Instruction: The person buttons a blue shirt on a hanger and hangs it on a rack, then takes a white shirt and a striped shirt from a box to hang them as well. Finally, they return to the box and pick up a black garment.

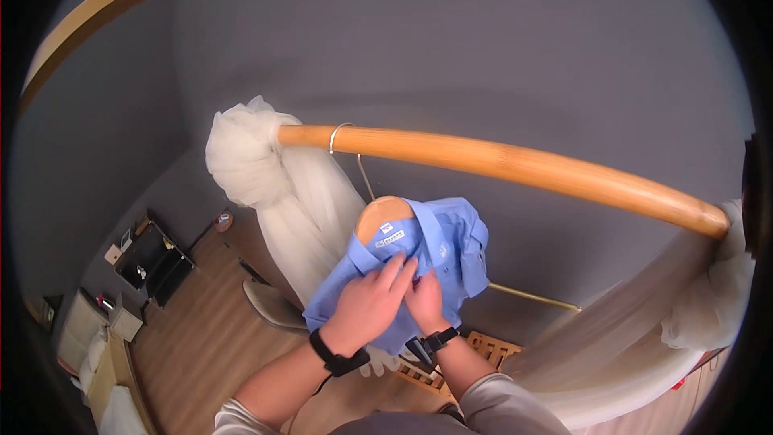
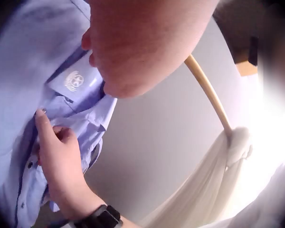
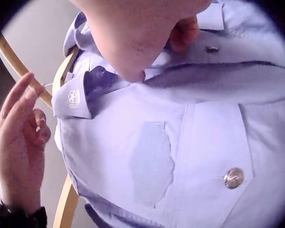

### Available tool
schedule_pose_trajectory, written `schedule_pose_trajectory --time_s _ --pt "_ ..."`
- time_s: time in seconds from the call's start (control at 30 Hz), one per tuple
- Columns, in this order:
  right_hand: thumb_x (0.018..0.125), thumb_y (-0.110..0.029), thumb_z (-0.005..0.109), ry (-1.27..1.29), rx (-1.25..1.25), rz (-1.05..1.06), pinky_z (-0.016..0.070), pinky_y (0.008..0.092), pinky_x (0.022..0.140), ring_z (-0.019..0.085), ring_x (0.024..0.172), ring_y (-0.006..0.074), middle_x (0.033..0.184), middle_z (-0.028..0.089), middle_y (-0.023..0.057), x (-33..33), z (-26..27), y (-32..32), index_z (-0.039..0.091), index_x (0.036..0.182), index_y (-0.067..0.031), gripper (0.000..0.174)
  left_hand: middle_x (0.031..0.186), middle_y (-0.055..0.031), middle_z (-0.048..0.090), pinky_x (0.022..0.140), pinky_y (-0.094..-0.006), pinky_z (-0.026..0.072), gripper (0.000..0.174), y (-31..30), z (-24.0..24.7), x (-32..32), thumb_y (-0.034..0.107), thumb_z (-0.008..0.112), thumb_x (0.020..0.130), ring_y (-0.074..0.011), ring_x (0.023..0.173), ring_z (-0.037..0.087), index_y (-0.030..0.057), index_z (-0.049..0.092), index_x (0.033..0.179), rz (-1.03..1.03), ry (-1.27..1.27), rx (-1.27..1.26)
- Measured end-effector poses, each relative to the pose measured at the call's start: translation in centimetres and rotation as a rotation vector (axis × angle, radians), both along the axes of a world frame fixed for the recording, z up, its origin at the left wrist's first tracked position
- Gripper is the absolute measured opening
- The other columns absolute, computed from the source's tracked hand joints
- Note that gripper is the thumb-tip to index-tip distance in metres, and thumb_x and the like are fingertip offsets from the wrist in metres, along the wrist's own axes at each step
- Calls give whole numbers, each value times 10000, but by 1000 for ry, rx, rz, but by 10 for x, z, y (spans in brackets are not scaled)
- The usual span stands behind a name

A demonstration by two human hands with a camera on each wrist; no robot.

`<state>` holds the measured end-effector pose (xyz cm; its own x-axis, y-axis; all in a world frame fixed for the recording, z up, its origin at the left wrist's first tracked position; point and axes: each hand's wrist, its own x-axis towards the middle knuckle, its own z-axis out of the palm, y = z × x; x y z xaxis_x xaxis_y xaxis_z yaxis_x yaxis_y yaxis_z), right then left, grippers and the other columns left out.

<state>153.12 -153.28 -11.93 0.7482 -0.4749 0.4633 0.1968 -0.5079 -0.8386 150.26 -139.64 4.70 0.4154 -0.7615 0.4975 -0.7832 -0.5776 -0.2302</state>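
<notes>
A light blue button-up shirt (image 1: 467,234) with a printed collar emblem hangs on a wooden hanger (image 1: 378,213). My right hand (image 1: 424,304) is at the shirt's front opening below the collar. In the left wrist view, the right hand (image 2: 61,161) pinches the placket edge beside a small button, its thumb (image 2: 45,126) lying along the cloth. My left hand (image 1: 370,306) is raised in front of the collar. In the right wrist view, that left hand (image 3: 21,147) has its fingers extended and loosely bent beside the collar tip (image 3: 73,99), holding nothing.
The hanger hooks over a thick wooden rail (image 1: 483,157), with white sheer fabric (image 1: 250,157) knotted at its left end. More sheer fabric (image 1: 708,306) drapes at the right. A chair (image 1: 274,302) stands behind the shirt, and a slatted wooden piece (image 1: 491,348) is below.
</notes>
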Motion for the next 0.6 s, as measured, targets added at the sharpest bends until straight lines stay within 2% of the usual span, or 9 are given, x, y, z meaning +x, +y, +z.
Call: schedule_pose_trajectory --time_s 0.03,0.07,0.17,0.2,0.3,0.33,0.4,0.47,0.6 --pt "891 -139 770 -54 29 21 523 410 622 639 705 355 916 672 210 -6 2 -3 645 1038 21 251 1245 -105 653 588 -333 578 553 -9 -1 2 129 682 860 -216 729 712 67 588 1401 84 -6 52" --pt "905 -130 764 -109 57 43 513 393 606 632 672 315 873 669 187 -11 3 -7 651 991 23 209 1192 -130 662 538 -325 581 562 -14 -5 8 110 663 860 -209 679 720 6 568 1403 146 -79 113" --pt "941 -116 753 -119 248 174 448 334 551 551 607 161 722 610 83 -24 -9 -20 646 860 18 189 1106 -144 672 549 -332 589 521 -27 -18 20 107 671 848 -222 693 740 -36 584 1341 362 50 248" --pt "952 -114 750 -94 331 228 421 312 532 513 591 105 669 582 42 -30 -11 -21 641 818 15 215 1023 -143 676 542 -333 586 421 -29 -26 24 120 697 834 -232 699 749 -46 636 1217 412 60 277" --pt "946 -120 784 34 568 322 334 255 520 424 647 6 619 530 -66 -46 -11 -24 615 730 -32 289 1013 -154 685 547 -345 588 326 -30 -42 34 124 700 836 -239 739 761 -42 675 1116 482 151 404" --pt "947 -115 782 35 584 348 337 250 531 428 646 7 633 546 -69 -48 -14 -24 625 734 -34 276 1010 -153 714 611 -374 604 213 -32 -48 37 117 684 854 -265 787 768 -1 735 1024 557 136 401" --pt "948 -104 779 33 617 399 343 241 552 437 643 8 662 577 -74 -51 -25 -23 646 743 -39 252 1005 -155 733 662 -394 611 163 -26 -41 41 111 670 866 -282 828 770 26 757 975 452 206 440" --pt "963 -120 762 -31 610 443 342 252 551 417 634 19 652 533 -76 -58 -22 -21 629 740 -30 275 981 -156 751 733 -430 602 129 -22 -16 31 126 659 892 -335 882 757 71 775 886 353 261 424" --pt "998 -131 722 -52 590 480 364 249 585 431 664 21 684 546 -80 -79 3 -12 664 784 -23 246 896 -153 735 750 -480 560 121 3 15 31 164 680 902 -370 888 716 67 747 873 69 417 378"
